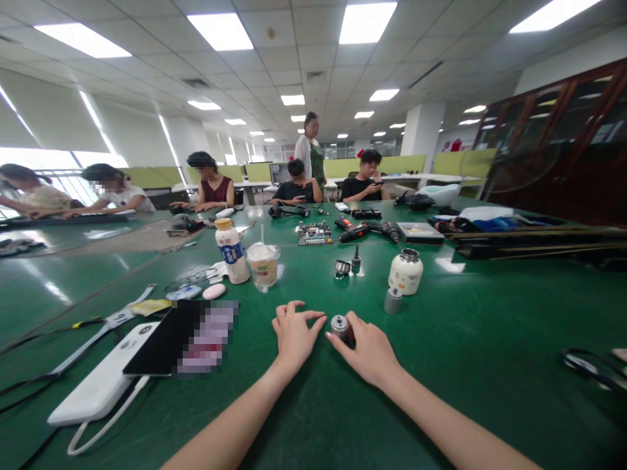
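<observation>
A small grey metal cylinder (339, 328) with holes in its top stands upright on the green table (313, 424). My right hand (369, 349) has its thumb and fingers around the cylinder's near and right sides. Just left of it is my left hand (296, 333), fingers apart and holding nothing, its fingertips close to the cylinder. A second metal cylinder (392, 301) stands beyond my right hand, in front of a cream jar (406, 271) with an open top. Farther off, a dark chuck-like part (356, 260) stands beside a small metal piece (341, 269).
At left lie a white power bank (102, 375) with a cable and a dark tablet (164, 339). A bottle (232, 251) and a lidded cup (263, 266) stand ahead. Behind are a circuit board (315, 234) and power drills (367, 230). Several people are around the table.
</observation>
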### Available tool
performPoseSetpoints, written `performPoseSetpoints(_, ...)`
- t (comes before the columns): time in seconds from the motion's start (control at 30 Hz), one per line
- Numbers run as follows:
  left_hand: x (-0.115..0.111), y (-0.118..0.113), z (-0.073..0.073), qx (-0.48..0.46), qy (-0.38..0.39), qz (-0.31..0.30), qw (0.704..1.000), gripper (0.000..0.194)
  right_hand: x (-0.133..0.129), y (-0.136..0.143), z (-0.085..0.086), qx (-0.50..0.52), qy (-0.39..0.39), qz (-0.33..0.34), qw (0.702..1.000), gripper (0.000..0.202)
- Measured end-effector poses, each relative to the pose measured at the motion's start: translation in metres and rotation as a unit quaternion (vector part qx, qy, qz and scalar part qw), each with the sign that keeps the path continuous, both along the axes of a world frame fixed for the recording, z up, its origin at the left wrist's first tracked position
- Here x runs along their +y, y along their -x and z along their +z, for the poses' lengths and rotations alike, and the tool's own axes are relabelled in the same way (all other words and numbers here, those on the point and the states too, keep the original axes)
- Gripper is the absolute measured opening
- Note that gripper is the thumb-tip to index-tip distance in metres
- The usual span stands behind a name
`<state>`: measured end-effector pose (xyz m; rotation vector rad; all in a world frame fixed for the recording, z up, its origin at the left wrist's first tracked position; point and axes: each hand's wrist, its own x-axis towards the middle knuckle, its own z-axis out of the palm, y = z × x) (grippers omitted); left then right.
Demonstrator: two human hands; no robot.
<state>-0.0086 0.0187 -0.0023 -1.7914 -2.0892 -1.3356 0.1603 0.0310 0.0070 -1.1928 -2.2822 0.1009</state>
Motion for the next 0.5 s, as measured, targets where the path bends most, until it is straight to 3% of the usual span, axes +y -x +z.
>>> performPoseSetpoints(0.2,-0.010,-0.019,0.018,-0.016,-0.081,-0.026,0.996,0.008,0.001,0.000,0.000,-0.002,0.000,0.003,1.000,0.024)
performPoseSetpoints(0.33,-0.016,-0.029,0.020,-0.013,-0.093,-0.079,0.992,0.002,0.002,0.000,-0.001,-0.005,0.000,0.006,1.000,0.020)
performPoseSetpoints(0.5,-0.018,-0.027,0.019,-0.007,-0.084,-0.128,0.988,0.013,0.002,0.000,-0.002,-0.003,0.000,0.008,1.000,0.018)
